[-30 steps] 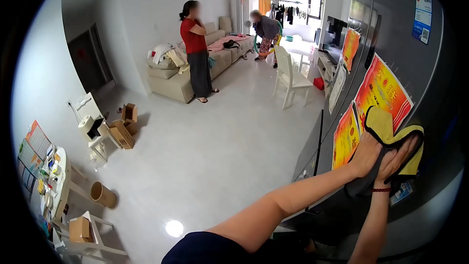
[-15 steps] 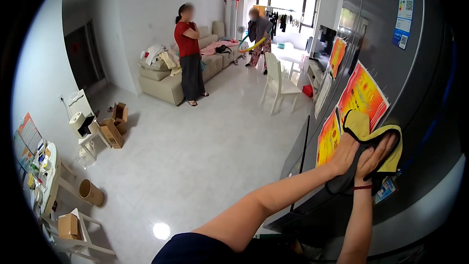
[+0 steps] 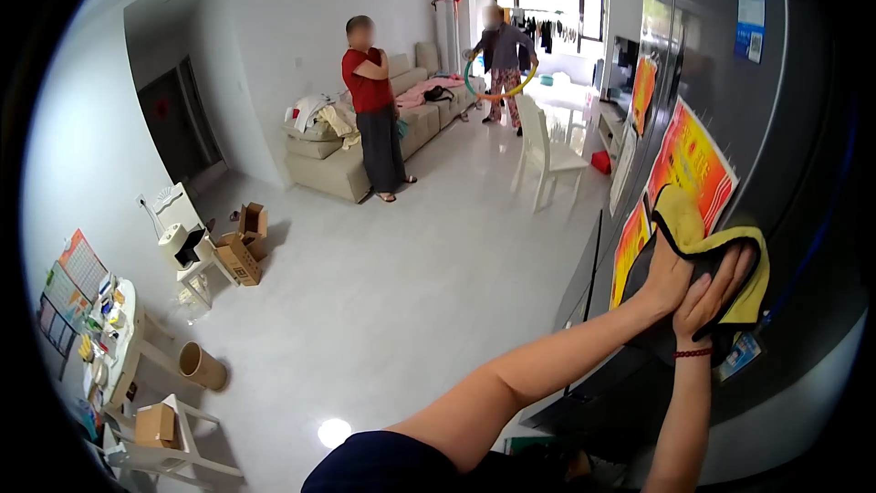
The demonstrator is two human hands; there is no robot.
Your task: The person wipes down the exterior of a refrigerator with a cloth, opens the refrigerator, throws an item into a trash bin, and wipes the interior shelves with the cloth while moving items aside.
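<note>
Head view of 2 hands at a dark appliance front (image 3: 757,128). The yellow-and-grey cloth (image 3: 681,210) lies against it, overlapping a red-and-yellow poster (image 3: 691,160). The right hand (image 3: 714,297) spreads flat on the cloth, grip unclenched; the left hand (image 3: 669,278) adjoins it, fingertips hidden, its grip indeterminable.

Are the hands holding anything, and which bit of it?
A yellow-and-grey cloth: the left and right hands lie against its grey side, just below the yellow part. Whether they grip it or only press it can't be told.
</note>
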